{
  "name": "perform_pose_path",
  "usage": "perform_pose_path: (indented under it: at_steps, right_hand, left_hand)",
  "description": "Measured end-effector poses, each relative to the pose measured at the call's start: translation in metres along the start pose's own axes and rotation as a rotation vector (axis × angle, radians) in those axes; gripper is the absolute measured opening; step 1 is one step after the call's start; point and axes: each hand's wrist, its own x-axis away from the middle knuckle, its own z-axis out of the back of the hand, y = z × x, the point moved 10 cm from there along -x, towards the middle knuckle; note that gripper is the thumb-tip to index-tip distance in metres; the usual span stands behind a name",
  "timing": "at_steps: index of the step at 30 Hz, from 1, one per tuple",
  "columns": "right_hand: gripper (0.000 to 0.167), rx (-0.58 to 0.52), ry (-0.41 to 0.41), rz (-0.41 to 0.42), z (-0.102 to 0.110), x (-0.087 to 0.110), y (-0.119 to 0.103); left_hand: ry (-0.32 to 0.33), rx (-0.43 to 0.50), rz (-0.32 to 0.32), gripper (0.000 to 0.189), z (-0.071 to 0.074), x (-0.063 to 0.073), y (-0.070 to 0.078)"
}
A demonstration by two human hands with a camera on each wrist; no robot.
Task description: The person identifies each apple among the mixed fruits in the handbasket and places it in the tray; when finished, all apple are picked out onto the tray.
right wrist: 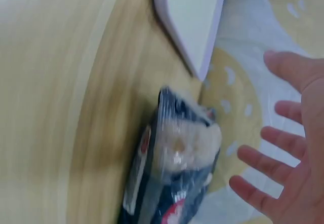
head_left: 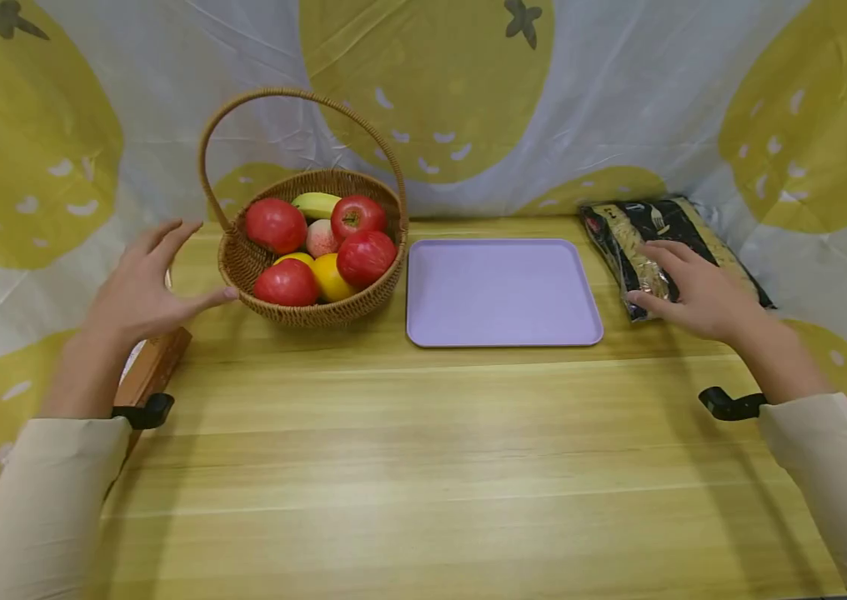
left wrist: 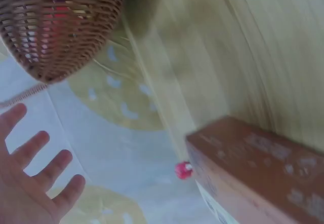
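Observation:
My left hand (head_left: pixel 142 287) is raised with fingers and thumb spread, holding nothing. Its thumb tip overlaps the left rim of a wicker basket (head_left: pixel 311 315) in the head view. Inside the basket lie several red apples (head_left: pixel 276 225), a banana (head_left: pixel 316 204), a peach (head_left: pixel 322 239) and yellow fruit (head_left: pixel 332 279). On the right, my right hand (head_left: pixel 704 292) hovers with parted fingers over a dark plastic pasta bag (head_left: pixel 694 221), covering part of it. Nothing is in that hand either. Between the hands, a lilac tray (head_left: pixel 502 292) lies flat with nothing on it.
A brown box (left wrist: pixel 263 158) stands at the table's left edge, partly behind my left forearm. A small red object (left wrist: pixel 184 170) shows beside its end. Behind the wooden table (head_left: pixel 423 467) hangs a white cloth (head_left: pixel 618 92) printed with yellow fruit. The basket's tall handle (head_left: pixel 296 92) arches upward.

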Motion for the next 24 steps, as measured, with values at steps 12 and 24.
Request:
perform_pose_path:
  at_steps: [12, 24]
  right_hand:
    - [0.059, -0.174, 0.066, 0.006, -0.031, 0.006, -0.03]
    - [0.053, -0.336, 0.146, -0.026, -0.057, 0.013, -0.057]
  left_hand:
    - [0.098, 0.15, -0.031, 0.092, 0.004, -0.001, 0.049]
    - [0.1, 0.295, -0.067, 0.085, -0.002, -0.012, 0.104]
